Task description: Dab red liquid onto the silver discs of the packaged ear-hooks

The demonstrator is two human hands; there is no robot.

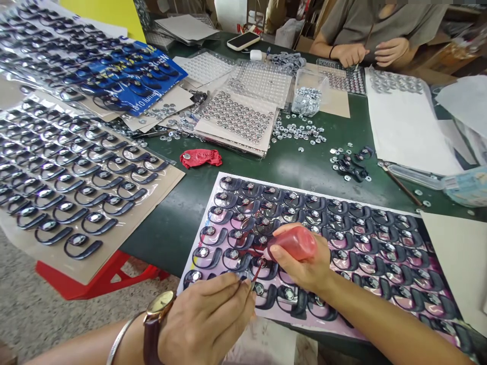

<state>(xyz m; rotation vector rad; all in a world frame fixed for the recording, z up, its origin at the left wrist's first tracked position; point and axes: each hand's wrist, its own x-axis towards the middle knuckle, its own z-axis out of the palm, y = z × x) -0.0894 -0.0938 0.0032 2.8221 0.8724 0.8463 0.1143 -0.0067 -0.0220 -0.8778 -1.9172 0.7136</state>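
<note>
My right hand [310, 263] is wrapped round a small red squeeze bottle [294, 242], tilted with its nozzle pointing left and down. Close by on the left, my left hand [213, 314], with a watch at the wrist, has its fingers pinched together. A thin dark reddish stick [259, 268] runs from those fingertips up to near the bottle's nozzle; what else the fingers hold is hidden. Beneath both hands lies a pink printed sheet [213, 317] bearing rows of dark curved straps [213, 257], each with a shiny round metal piece.
More strap-covered sheets [152, 218] lie at the left. Behind are a red cloth-like piece [200, 157], a card of metal discs [239, 119], a clear tub of washers [308, 99], loose washers [300, 132] and a phone [243, 40]. A co-worker's hands [371, 53] are at the far side.
</note>
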